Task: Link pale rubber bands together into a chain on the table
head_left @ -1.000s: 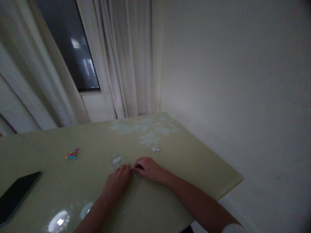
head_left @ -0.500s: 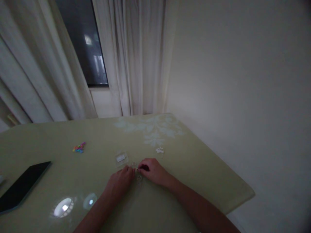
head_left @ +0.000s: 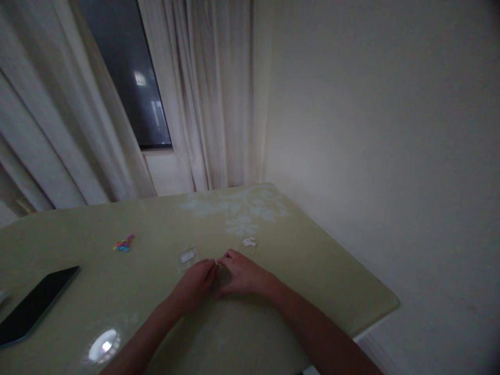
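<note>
Both my hands rest close together on a pale green table [head_left: 312, 271]. My left hand [head_left: 195, 284] has its fingers curled in, fingertips meeting those of my right hand [head_left: 242, 273]. My right hand's fingers are bent down in a pinch over something tiny between the two hands; the dim light hides what it is. A small clear packet with a white label [head_left: 187, 257] lies just beyond my left hand. A little white piece [head_left: 249, 242] sits just past my right hand.
A small heap of coloured bits [head_left: 124, 244] lies to the far left. A dark phone or tablet [head_left: 35, 304] sits at the left edge. Curtains [head_left: 219, 104] and a dark window [head_left: 125, 78] stand behind the table; a bare wall is on the right.
The view has shifted a little. My hands have stayed together at the same spot; the right hand's fingers now lie flatter over the small thing between them.
</note>
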The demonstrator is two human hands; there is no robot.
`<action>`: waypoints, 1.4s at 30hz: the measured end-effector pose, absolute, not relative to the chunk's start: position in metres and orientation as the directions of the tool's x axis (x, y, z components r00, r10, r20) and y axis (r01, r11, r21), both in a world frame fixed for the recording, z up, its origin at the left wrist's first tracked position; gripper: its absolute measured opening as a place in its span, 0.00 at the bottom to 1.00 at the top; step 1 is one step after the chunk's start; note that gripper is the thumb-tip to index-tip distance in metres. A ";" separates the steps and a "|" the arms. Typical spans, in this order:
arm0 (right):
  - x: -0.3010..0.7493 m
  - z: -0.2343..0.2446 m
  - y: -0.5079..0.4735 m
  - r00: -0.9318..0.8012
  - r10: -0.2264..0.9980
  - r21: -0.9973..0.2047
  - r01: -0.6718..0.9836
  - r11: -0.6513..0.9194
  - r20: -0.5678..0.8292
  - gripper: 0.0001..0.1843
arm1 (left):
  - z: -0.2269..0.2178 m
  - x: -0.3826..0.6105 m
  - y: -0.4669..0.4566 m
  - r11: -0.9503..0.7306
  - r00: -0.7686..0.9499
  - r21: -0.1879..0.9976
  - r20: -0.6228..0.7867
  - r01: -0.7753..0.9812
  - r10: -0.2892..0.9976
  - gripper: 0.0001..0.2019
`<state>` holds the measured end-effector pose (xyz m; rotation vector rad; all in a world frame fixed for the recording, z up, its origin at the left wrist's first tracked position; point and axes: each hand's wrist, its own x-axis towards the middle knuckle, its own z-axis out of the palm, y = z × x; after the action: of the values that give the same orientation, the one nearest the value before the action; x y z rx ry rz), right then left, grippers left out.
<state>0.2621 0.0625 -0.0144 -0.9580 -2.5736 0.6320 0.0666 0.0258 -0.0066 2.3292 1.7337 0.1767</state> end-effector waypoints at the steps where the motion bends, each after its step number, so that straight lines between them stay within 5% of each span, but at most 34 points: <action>1: 0.259 -0.017 0.061 -0.715 0.681 -0.497 0.540 0.679 0.154 0.34 | -0.007 0.063 0.024 -0.289 0.308 0.325 -0.008 0.901 0.951 0.20; 4: 0.249 -0.025 0.059 -0.700 0.691 -0.477 0.551 0.684 0.183 0.26 | -0.007 0.052 0.017 -0.332 0.353 0.663 0.108 0.671 0.929 0.16; 7: 0.243 -0.028 0.060 -0.690 0.700 -0.451 0.573 0.685 0.186 0.16 | -0.006 0.044 0.014 -0.326 0.374 0.771 0.123 0.547 0.919 0.16; 12: 0.249 -0.019 0.065 -0.674 0.715 -0.447 0.591 0.672 0.185 0.05 | -0.005 0.025 0.015 -0.329 0.358 0.697 0.111 0.637 0.927 0.14; 15: 0.258 -0.011 0.067 -0.662 0.727 -0.465 0.594 0.656 0.180 0.05 | -0.007 0.016 0.015 -0.356 0.408 0.665 0.085 0.657 0.909 0.22; 22: 0.268 -0.011 0.067 -0.728 0.678 -0.503 0.551 0.666 0.100 0.33 | -0.028 0.041 0.021 -0.321 0.365 0.722 0.101 0.613 0.925 0.13; 28: 0.255 -0.020 0.068 -0.736 0.663 -0.489 0.532 0.691 0.137 0.10 | -0.032 0.050 0.022 -0.311 0.335 0.763 0.132 0.566 0.933 0.11; 34: 0.265 -0.007 0.072 -0.693 0.701 -0.587 0.502 0.635 0.166 0.04 | -0.015 0.024 0.018 -0.186 0.354 0.801 -0.034 0.569 0.935 0.17; 38: 0.279 0.000 0.075 -0.694 0.713 -0.586 0.538 0.606 0.099 0.17 | -0.012 0.013 0.013 -0.198 0.409 0.779 -0.081 0.595 0.909 0.34; 40: 0.280 -0.001 0.075 -0.712 0.700 -0.543 0.566 0.621 0.057 0.29 | -0.016 0.018 0.014 -0.220 0.399 0.765 -0.053 0.605 0.915 0.33; 42: 0.275 -0.005 0.073 -0.719 0.694 -0.516 0.579 0.631 0.042 0.28 | -0.022 0.027 0.016 -0.246 0.385 0.754 -0.010 0.609 0.923 0.26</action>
<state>0.2749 0.0728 -0.0048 -1.0394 -2.6168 0.7040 0.0268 0.0163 -0.0223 1.9611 1.3137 0.5865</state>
